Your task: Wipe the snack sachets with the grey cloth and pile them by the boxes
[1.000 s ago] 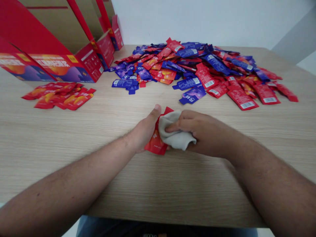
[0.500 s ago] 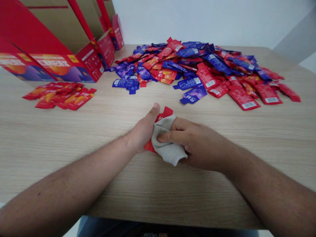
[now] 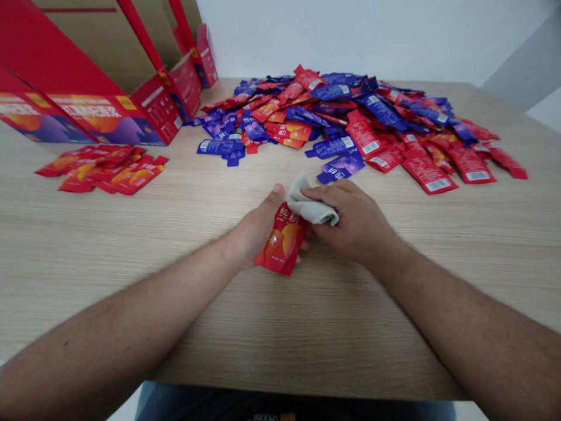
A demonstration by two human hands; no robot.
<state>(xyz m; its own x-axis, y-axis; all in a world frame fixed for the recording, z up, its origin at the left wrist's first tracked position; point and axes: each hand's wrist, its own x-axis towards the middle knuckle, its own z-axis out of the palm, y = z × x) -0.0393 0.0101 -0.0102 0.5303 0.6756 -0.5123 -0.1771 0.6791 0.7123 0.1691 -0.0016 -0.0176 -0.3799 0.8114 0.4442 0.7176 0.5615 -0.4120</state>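
My left hand [image 3: 258, 228] grips a red sachet [image 3: 283, 242] with orange fruit printed on its front, the thumb along its left edge and fingertips showing under its right edge. A folded pale grey cloth [image 3: 312, 206] is pinched in my right hand [image 3: 350, 213], at the sachet's upper right corner. The cloth covers the top end of the sachet. Just beyond the hands lies a purple sachet [image 3: 342, 168], at the near edge of a big mixed pile of red and purple sachets [image 3: 324, 111].
A smaller group of red sachets [image 3: 105, 169] lies at the left. Behind it stand open red cardboard boxes [image 3: 114, 120], in a row toward the wall [image 3: 350, 35]. All of this rests on a light wooden table [image 3: 219, 327].
My right hand has moved up and away with the cloth, off the sachet's middle toward its top right. The sachet's printed front now shows. My left hand has barely moved.
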